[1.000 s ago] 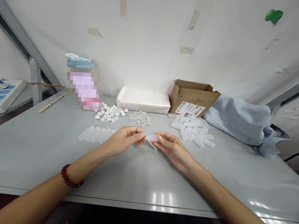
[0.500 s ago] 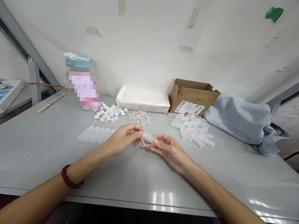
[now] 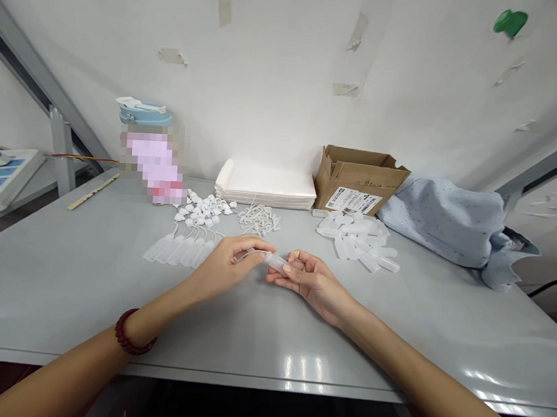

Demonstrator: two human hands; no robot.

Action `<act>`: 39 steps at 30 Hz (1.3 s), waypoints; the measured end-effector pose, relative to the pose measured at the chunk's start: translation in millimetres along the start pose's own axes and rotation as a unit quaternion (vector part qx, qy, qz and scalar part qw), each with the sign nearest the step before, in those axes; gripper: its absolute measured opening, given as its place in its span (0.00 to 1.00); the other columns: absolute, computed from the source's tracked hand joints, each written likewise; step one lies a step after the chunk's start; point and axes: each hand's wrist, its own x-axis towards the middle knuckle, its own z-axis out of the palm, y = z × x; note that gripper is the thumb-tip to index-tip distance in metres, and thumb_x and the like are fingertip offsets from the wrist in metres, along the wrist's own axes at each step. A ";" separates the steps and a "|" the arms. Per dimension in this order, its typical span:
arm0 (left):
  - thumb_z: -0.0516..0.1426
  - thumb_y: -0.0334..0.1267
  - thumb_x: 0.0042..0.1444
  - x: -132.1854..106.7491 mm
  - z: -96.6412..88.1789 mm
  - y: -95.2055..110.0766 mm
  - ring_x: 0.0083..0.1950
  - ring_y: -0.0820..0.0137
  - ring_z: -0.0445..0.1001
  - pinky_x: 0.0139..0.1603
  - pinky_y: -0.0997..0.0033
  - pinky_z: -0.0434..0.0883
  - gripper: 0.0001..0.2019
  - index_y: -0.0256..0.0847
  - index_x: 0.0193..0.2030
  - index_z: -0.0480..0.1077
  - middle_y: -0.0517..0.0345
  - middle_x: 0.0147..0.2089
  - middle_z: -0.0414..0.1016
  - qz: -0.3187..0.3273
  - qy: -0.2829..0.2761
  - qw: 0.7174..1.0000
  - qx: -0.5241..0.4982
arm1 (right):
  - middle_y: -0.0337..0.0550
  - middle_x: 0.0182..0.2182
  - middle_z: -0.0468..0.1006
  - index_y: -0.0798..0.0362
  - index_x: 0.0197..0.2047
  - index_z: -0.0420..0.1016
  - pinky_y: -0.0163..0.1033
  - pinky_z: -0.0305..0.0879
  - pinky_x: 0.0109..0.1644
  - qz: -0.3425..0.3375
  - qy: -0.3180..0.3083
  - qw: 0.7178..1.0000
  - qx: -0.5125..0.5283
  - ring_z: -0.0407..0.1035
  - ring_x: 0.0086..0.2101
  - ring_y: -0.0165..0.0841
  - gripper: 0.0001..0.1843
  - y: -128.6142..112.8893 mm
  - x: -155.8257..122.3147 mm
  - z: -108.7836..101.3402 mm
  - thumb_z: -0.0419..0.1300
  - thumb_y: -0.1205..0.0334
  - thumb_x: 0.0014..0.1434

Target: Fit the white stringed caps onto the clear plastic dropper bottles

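Note:
A small translucent plastic bottle [image 3: 278, 263] is held between both hands above the table, slanting down to the right. My right hand [image 3: 320, 284] is closed on its lower body, thumb on top. At the cap end, the fingertips of my left hand [image 3: 226, 260] pinch the bottle's neck. A thin white strap [image 3: 250, 252] runs from that end back across the left fingers. Left of my left hand lie several similar bottles with straps [image 3: 178, 251] in a row. Beyond it are a heap of white caps [image 3: 203, 211] and a pile of loose pale straps [image 3: 259, 220].
Loose translucent bottles [image 3: 358, 241] are heaped at right, before an open cardboard box [image 3: 359, 178]. A stack of white sheets [image 3: 266, 186] stands against the wall. Light blue cloth [image 3: 445, 226] lies far right. A blurred pink item [image 3: 157, 165] and wooden strip [image 3: 93, 192] are at left.
The strap hung down in front of the bottle before; now it points left over my left fingers. My left fingers have straightened along the cap end, and the bottle has shifted slightly.

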 end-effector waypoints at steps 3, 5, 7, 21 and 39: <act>0.52 0.40 0.57 -1.2 0.3 0.0 0.44 0.66 0.72 0.43 0.69 0.68 0.14 0.42 0.44 0.75 0.56 0.45 0.76 0.022 -0.007 1.000 0.012 | 0.43 0.33 0.81 0.53 0.32 0.64 0.42 0.64 0.54 -0.005 0.004 1.000 0.002 0.77 0.41 0.36 0.13 -0.1 0.2 0.3 0.67 0.61 0.52; 0.52 0.41 0.57 -1.4 1.1 -0.7 0.45 0.66 0.72 0.42 0.70 0.69 0.14 0.43 0.46 0.74 0.56 0.45 0.76 0.027 -0.009 1.000 0.012 | 0.42 0.32 0.81 0.52 0.31 0.64 0.41 0.64 0.53 -0.008 0.003 1.000 0.003 0.77 0.41 0.36 0.14 -0.1 0.0 0.8 0.67 0.60 0.51; 0.53 0.44 0.58 -1.0 2.1 -1.9 0.45 0.65 0.72 0.43 0.70 0.69 0.13 0.43 0.44 0.75 0.55 0.46 0.75 0.029 -0.013 1.000 0.000 | 0.41 0.31 0.81 0.52 0.31 0.63 0.40 0.64 0.53 -0.009 0.000 1.000 0.004 0.77 0.41 0.35 0.14 0.3 -0.2 0.9 0.67 0.60 0.52; 0.57 0.43 0.57 3.3 3.7 -5.5 0.34 0.71 0.75 0.42 0.69 0.72 0.09 0.41 0.34 0.76 0.58 0.38 0.73 -0.036 -0.170 0.965 -0.198 | 0.39 0.30 0.81 0.51 0.39 0.63 0.39 0.65 0.43 -0.025 -0.032 0.997 -0.064 0.76 0.35 0.32 0.15 3.2 -2.7 7.1 0.66 0.64 0.52; 0.58 0.37 0.56 -4.0 20.4 -12.9 0.53 0.62 0.66 0.53 0.58 0.68 0.18 0.42 0.54 0.64 0.49 0.51 0.68 0.215 0.054 0.958 0.182 | 0.45 0.35 0.82 0.51 0.46 0.71 0.45 0.66 0.48 -0.070 0.075 0.989 -0.104 0.76 0.38 0.37 0.21 -0.2 -0.1 5.8 0.67 0.56 0.49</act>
